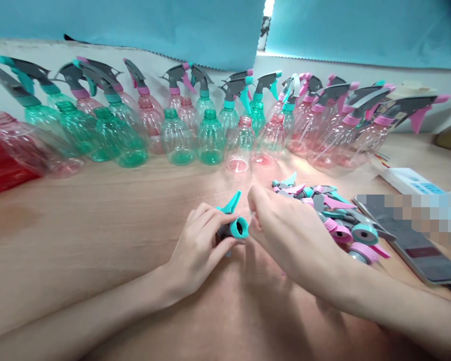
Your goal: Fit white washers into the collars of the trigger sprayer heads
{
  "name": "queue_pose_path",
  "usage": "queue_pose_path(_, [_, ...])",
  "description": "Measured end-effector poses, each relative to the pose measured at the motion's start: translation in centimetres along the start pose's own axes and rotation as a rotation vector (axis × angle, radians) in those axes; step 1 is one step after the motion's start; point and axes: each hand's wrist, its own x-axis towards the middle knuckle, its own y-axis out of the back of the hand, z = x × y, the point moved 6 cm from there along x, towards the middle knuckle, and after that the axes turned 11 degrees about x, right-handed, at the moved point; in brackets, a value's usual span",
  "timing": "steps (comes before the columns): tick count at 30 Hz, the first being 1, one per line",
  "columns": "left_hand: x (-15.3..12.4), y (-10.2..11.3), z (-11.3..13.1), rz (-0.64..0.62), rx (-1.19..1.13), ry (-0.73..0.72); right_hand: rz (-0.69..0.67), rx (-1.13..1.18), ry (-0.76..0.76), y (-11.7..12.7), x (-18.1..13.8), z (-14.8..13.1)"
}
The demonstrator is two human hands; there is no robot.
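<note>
I see a pale wooden counter (97, 215) carrying a long row of clear green and pink plastic spray bottles (210, 135) at the back. A heap of teal, pink and grey trigger heads (334, 215) lies to the right. My left hand (199, 245) clasps a teal-and-grey plastic trigger spray head (235, 225) mid-counter. My right hand (285, 235) curls, fingertips at its collar. I cannot tell whether they pinch anything.

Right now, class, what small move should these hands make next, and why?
Probably carry the spray head to an uncapped bottle: the left hand grips it, its collar open toward the right hand, and several bottles ahead stand without heads.
</note>
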Motion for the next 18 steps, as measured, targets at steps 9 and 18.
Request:
queue_pose_path(9, [0.2,-0.1,-0.8,-0.041,-0.104,0.158,-0.040,0.297,-0.002,2.7,0.7,2.7])
queue_pose_path(18, [0.4,0.1,-0.6,-0.025,-0.125,0.179,-0.119,0.481,0.030,3.3,0.8,3.5])
